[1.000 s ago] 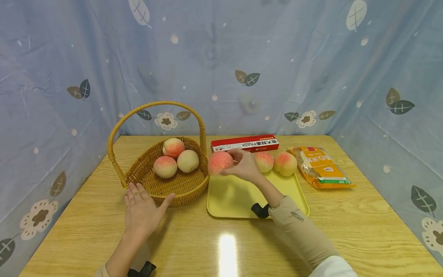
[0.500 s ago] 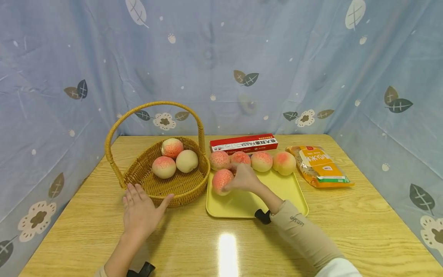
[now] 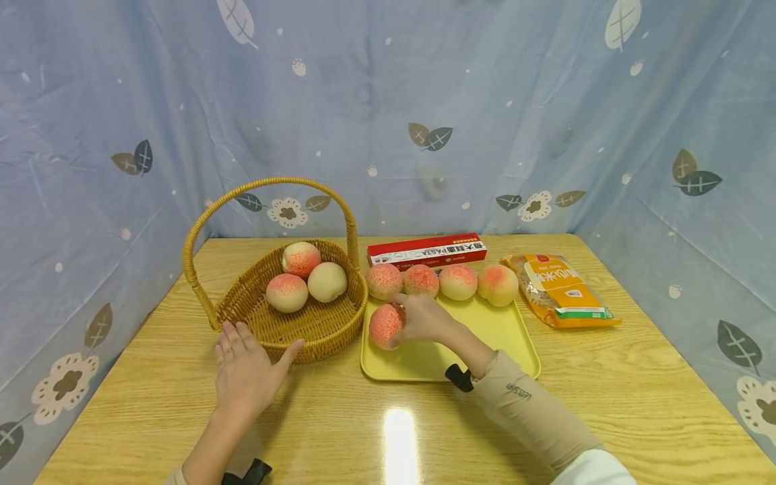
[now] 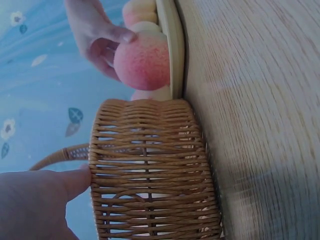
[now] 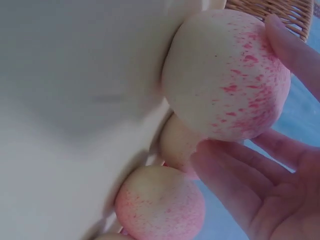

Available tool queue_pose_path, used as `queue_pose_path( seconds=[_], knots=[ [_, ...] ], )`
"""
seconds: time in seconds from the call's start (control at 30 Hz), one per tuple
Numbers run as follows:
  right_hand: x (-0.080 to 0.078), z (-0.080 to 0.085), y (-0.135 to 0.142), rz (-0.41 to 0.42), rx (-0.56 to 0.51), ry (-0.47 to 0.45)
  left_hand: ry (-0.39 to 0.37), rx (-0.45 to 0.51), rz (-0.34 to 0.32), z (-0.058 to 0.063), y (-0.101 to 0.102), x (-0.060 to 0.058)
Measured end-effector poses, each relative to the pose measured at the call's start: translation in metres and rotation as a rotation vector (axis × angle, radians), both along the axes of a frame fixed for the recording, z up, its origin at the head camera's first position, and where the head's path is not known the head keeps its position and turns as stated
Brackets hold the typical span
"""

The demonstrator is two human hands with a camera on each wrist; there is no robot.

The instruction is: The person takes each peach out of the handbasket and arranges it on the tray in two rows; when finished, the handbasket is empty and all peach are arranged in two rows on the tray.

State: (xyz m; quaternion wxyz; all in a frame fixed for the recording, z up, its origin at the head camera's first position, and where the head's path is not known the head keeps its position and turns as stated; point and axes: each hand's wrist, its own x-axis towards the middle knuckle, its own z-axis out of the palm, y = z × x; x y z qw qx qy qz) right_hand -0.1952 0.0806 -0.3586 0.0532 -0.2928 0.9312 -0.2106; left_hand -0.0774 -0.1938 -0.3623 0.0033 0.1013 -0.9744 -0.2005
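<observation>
Right hand (image 3: 427,320): grip pinching reddish peach (image 3: 386,327) on yellow tray (image 3: 503,323), just right of basket (image 3: 333,347); thumb opposes fingers, likely against rolling. Left hand (image 3: 245,370): grip spread, thumb touching basket rim, seemingly to steady it.

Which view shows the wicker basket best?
The head view: it takes in the wicker basket, its handle and inside. Left wrist shows its outer wall, some handle; right wrist, only a cropped bit.

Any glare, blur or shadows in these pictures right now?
Head view: white glare on the near tabletop, right hand slightly blurred; left wrist view: dim, bluish light, left hand darkened; right wrist view: tray washed out grey, soft shadows beside the peaches.
</observation>
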Motion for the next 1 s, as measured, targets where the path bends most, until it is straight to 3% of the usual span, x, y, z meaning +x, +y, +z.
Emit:
queue_pose_path(
  seconds=[0.2, 0.43, 0.7, 0.87, 1.0],
  knots=[
    [0.0, 0.0, 0.004, 0.024, -0.02, -0.051, -0.001, -0.015, 0.002, 0.0, 0.0, -0.001],
    [0.002, -0.004, -0.003, 0.005, -0.064, -0.009, -0.005, -0.014, -0.006, 0.001, 0.001, 0.0],
    [0.002, -0.006, -0.011, -0.057, -0.066, -0.023, 0.0, -0.023, -0.01, 0.001, 0.001, -0.001],
    [0.002, 0.0, -0.011, -0.053, -0.006, -0.047, 0.009, -0.026, -0.005, 0.001, 0.001, -0.001],
    [-0.002, 0.013, -0.013, -0.024, -0.031, -0.068, 0.011, -0.024, -0.004, 0.001, 0.0, 0.0]
  ],
)
